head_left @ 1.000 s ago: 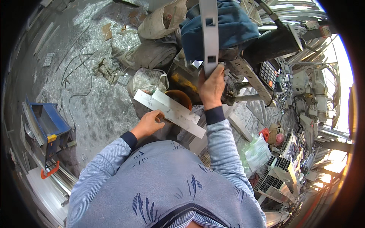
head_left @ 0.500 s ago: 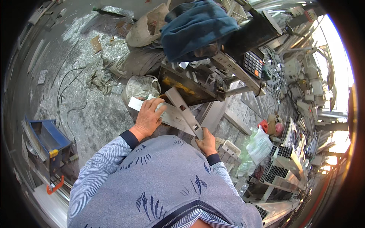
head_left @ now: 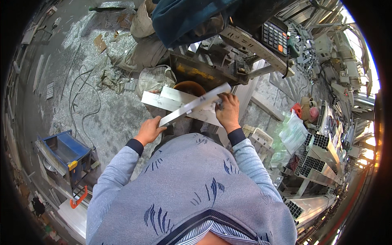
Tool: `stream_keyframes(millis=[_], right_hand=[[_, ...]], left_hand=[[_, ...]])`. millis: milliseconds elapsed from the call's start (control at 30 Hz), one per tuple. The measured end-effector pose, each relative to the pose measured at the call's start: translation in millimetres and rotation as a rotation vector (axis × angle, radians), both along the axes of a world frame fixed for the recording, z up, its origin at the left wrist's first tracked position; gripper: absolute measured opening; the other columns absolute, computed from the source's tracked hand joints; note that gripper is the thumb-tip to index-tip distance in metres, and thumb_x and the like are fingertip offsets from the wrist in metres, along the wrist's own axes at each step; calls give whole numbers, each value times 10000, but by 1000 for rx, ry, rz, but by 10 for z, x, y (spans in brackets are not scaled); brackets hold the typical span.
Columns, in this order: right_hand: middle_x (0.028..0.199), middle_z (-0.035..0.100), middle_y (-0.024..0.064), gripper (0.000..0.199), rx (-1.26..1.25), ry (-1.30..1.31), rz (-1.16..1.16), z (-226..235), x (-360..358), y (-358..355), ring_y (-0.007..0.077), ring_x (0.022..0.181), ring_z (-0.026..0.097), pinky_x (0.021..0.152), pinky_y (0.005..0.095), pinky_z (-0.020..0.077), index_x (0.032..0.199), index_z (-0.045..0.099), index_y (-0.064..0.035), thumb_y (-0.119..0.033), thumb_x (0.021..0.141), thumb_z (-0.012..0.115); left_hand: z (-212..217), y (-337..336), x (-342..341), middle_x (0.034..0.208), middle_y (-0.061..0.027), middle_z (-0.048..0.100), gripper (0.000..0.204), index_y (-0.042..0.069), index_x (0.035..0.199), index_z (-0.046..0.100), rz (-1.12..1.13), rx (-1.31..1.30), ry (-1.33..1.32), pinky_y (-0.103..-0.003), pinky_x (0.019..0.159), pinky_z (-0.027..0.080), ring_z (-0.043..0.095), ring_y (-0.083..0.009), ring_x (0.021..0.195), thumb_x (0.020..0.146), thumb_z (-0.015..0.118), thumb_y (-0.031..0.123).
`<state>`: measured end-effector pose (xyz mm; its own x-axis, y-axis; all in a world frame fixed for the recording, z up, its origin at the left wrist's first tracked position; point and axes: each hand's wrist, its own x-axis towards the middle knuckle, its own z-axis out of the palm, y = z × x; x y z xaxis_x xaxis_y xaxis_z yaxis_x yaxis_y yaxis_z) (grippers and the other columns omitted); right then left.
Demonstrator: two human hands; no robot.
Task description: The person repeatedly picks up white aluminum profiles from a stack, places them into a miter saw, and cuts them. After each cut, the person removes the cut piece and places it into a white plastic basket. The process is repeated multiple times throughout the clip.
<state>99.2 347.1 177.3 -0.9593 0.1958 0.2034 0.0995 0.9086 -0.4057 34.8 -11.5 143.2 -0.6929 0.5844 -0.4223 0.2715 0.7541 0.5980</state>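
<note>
Steady the bar (head_left: 196,104) from both ends, mid-frame, above the strips (head_left: 157,101). The left hand (head_left: 148,132) pinches its lower-left end; the right hand (head_left: 228,112) curls near its upper-right end, though I cannot tell whether that grip clamps. Half a second ago, the left was on the strips and the bar sloped oppositely.

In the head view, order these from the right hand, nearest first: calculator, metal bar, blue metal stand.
1. Metal bar: in the right hand.
2. Calculator: ahead, to the right.
3. Blue metal stand: far left.
</note>
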Motion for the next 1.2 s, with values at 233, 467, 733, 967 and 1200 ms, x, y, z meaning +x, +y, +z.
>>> stream_keyframes(millis=[233,467,733,967,1200], right_hand=[[1120,653,190,637,-798,-183,-439,-585,-70,-169,343,1000,648,870,410,526,1328,505,42,-203,810,783],[1234,638,175,635,-1532,-291,-297,-790,-480,-50,291,1140,646,984,443,538,1502,361,-16,-123,948,651],[1245,652,107,620,-1540,-363,-311,-870,-722,211,213,1084,641,875,356,532,1499,399,-35,-84,938,659],[1279,643,177,619,-1528,-382,-210,-928,-867,266,275,1125,659,967,383,546,1495,396,2,-49,937,660],[1149,673,166,514,-1302,-200,-111,-1006,-1082,336,231,951,680,768,362,574,1360,470,15,-70,897,676]], left_hand=[[-197,364,354,896,-145,717,324,-10,1097,680,304,317,-434,-372,714,546,681,-241,748,953,696,279],[-162,835,485,966,-100,687,395,-14,1247,586,526,462,-1043,-297,656,552,677,-147,714,1018,628,305],[-362,1159,697,944,-93,690,467,-36,1236,567,639,466,-942,-307,637,541,660,-143,739,881,788,172],[-605,1258,897,838,-43,660,374,-3,1150,604,678,470,-827,-273,579,509,615,-110,676,866,785,158],[-613,1242,883,792,-41,665,334,6,1117,616,709,408,-734,-275,539,493,600,-109,610,861,767,158]])
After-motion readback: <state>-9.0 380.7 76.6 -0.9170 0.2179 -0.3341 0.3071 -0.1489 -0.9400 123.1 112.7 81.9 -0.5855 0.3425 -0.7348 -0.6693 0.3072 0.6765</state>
